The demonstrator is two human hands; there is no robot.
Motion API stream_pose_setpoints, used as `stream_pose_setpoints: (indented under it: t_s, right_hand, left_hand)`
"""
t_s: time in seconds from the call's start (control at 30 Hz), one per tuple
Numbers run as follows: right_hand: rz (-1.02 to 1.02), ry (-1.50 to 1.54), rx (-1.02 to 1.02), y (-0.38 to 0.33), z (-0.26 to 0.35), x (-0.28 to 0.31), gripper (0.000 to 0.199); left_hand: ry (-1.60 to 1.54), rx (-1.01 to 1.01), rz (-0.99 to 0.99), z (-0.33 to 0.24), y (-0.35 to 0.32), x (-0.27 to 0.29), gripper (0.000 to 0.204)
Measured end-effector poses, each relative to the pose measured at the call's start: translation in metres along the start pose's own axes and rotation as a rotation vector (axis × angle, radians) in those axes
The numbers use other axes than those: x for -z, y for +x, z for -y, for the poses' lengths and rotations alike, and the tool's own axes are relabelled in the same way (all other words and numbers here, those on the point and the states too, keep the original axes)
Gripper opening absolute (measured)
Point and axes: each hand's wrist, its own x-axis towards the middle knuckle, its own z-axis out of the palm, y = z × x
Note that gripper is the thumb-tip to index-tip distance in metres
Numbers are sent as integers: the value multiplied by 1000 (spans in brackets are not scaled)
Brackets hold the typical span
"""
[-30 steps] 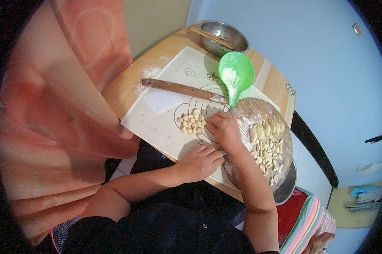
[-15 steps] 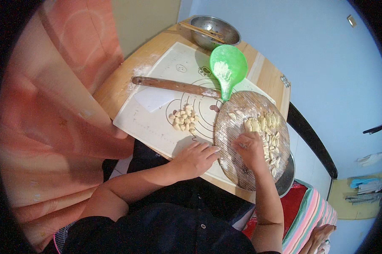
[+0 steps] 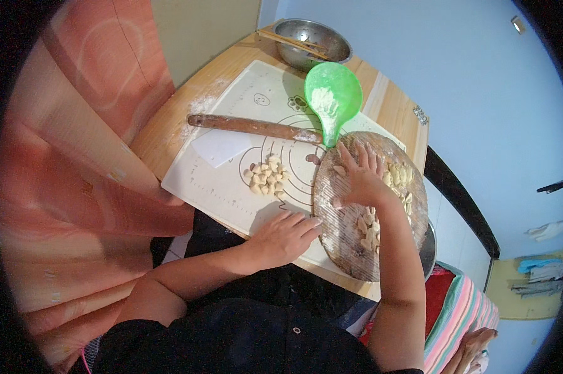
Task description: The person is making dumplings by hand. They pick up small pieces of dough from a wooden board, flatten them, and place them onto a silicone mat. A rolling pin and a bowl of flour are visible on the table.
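My right hand [image 3: 364, 177] is spread over the far left part of a round ridged board [image 3: 340, 240], its fingers apart. Shaped dough pieces [image 3: 400, 174] lie on the board to the right of this hand. Another cluster of dough pieces [image 3: 369, 229] sits nearer me, beside my wrist, and my forearm covers part of the board. On the front edge of a white printed mat [image 3: 197, 184], my left hand [image 3: 284, 235] lies with fingers stretched out, holding nothing. Just beyond it is a pile of small dough lumps [image 3: 269, 177].
A wooden rolling pin [image 3: 253, 128] lies across the mat beside a white flat sheet [image 3: 222, 148]. The green scoop [image 3: 336, 84] holds white powder. A metal bowl [image 3: 303, 61] with chopsticks stands at the far table end. Another metal vessel [image 3: 428, 249] shows under the board's right side.
My right hand has moved forward and its fingers have spread. Some dough pieces now lie farther left on the board's near part. The left hand has stayed in place.
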Motion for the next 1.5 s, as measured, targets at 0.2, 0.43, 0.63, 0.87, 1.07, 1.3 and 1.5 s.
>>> stream_pose_setpoints:
  t_s: [0.2,0.43,0.63,0.87,1.07,1.3,1.5]
  right_hand:
    - [-214,140,-18,7,-13,-14,115]
    - [-324,351,79,-17,-33,-13,48]
    - [-432,265,148,-48,-1,-24,30]
    - [-517,526,163,-29,25,-15,27]
    - [-530,449,367,9,86,-28,25]
    - [-502,528,319,9,100,-34,20]
    - [-592,593,195,-32,50,-22,18]
  left_hand:
    - [8,14,-26,0,0,-3,28]
    - [22,17,-24,-1,1,0,27]
    - [24,20,-26,-1,0,-2,28]
    - [46,-5,-23,0,-2,-1,30]
    - [61,2,31,0,-3,0,29]
    - [60,-23,6,1,-3,-1,30]
    - [18,1,-14,0,-5,-6,30]
